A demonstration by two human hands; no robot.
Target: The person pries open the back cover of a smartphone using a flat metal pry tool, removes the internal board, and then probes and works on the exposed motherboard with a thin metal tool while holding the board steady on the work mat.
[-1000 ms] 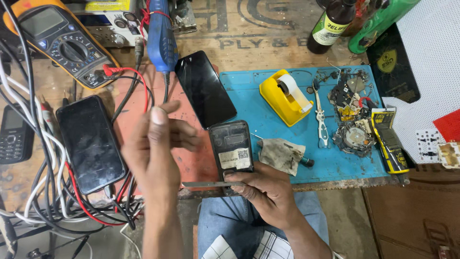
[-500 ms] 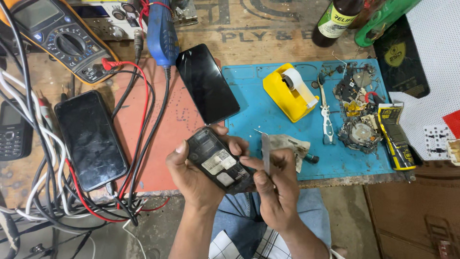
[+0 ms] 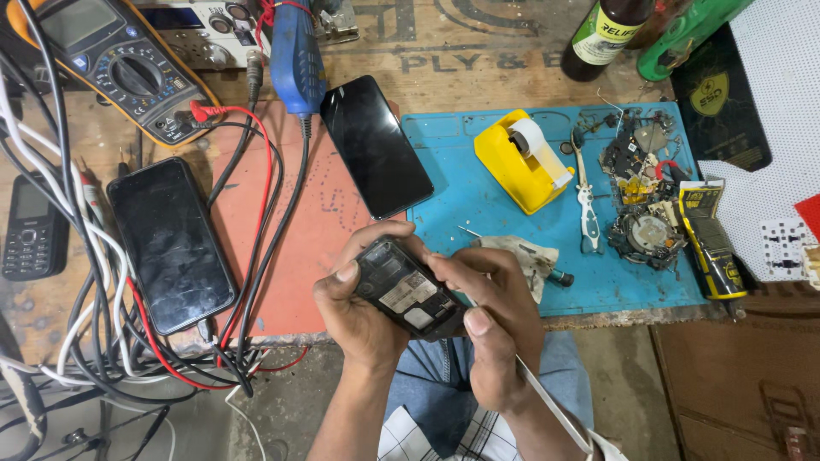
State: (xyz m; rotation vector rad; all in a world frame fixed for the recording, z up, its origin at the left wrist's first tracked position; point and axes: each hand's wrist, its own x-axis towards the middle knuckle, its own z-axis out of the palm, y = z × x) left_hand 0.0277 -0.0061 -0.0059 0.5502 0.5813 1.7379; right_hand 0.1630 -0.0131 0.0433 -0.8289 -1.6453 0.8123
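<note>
Both hands grip one small phone [image 3: 407, 290], back cover off and open side up, just in front of the near edge of the blue mat [image 3: 478, 205]. The left hand [image 3: 359, 316] cradles its left end, fingers clenched around the body. The right hand [image 3: 487, 329] grasps the other end, thumb pressed on the lower corner, which steadies the casing for close work. Compared with half a second ago, the phone lies flatter and more level, and the right hand has closed fully over its end.
</note>
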